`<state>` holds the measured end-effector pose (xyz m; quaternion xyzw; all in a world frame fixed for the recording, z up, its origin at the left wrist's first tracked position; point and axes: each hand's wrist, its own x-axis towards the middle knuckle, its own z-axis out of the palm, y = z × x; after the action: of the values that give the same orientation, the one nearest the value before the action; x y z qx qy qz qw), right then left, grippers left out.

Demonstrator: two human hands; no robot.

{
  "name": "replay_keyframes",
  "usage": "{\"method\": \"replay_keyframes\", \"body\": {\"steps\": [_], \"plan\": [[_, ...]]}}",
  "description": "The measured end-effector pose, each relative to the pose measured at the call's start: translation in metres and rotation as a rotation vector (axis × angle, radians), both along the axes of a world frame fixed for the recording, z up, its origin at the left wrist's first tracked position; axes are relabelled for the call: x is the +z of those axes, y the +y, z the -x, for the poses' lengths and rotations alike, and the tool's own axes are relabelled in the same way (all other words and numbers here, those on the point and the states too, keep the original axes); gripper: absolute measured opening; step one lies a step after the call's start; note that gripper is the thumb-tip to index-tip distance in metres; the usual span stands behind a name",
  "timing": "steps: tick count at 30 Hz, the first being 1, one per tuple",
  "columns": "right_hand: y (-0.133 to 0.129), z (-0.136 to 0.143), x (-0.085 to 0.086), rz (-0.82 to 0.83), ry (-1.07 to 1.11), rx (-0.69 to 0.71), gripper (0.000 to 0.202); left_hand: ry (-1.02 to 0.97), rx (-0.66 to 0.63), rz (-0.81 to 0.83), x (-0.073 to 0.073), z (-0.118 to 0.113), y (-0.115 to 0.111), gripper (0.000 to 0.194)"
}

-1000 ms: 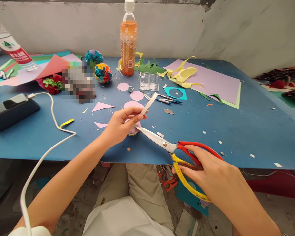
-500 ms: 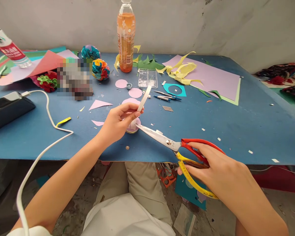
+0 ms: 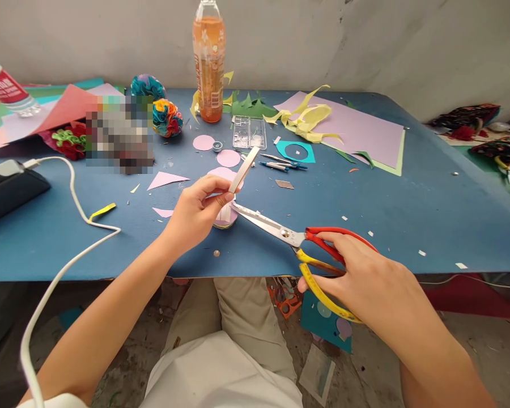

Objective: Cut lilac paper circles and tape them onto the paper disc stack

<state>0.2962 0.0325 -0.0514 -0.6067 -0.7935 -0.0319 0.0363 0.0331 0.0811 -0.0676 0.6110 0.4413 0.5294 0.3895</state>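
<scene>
Between the thumb and fingers of my left hand [image 3: 199,209] is a narrow white strip [image 3: 244,170], tilted up and to the right. My right hand [image 3: 365,277] is wrapped round the handles of large scissors [image 3: 276,228], one handle red and one yellow. The blades point left, and their tips are just below my left fingertips. Under those tips lies a pink paper disc [image 3: 226,215] with a pale piece on it, partly hidden by my left hand. More pink circles [image 3: 228,158] lie beyond my left hand.
An orange drink bottle [image 3: 209,68] stands at the back, near a clear plastic case [image 3: 249,132]. Pens [image 3: 276,166] and a turquoise sheet [image 3: 285,148] lie beyond the scissors. A white cable [image 3: 74,187] crosses the left side. Paper flowers [image 3: 167,118] sit back left.
The scissor blades have drawn closer together, and my right hand has closed somewhat on the handles. The whole view has shifted slightly. My left hand keeps its hold on the strip.
</scene>
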Motion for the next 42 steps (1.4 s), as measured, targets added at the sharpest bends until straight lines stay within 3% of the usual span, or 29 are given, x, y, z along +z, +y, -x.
{"method": "replay_keyframes", "body": {"steps": [22,33,42], "plan": [[0.001,0.002,0.001,-0.010,-0.041,-0.025,0.061,0.141,0.076,0.056,0.004,0.001,-0.008,0.008],[0.009,0.013,0.004,-0.042,-0.029,0.012,0.047,0.121,0.061,0.057,0.005,0.001,-0.010,0.008],[0.014,0.016,-0.004,-0.097,-0.062,0.059,0.041,0.113,0.047,0.050,0.006,0.002,-0.010,0.009]]}}
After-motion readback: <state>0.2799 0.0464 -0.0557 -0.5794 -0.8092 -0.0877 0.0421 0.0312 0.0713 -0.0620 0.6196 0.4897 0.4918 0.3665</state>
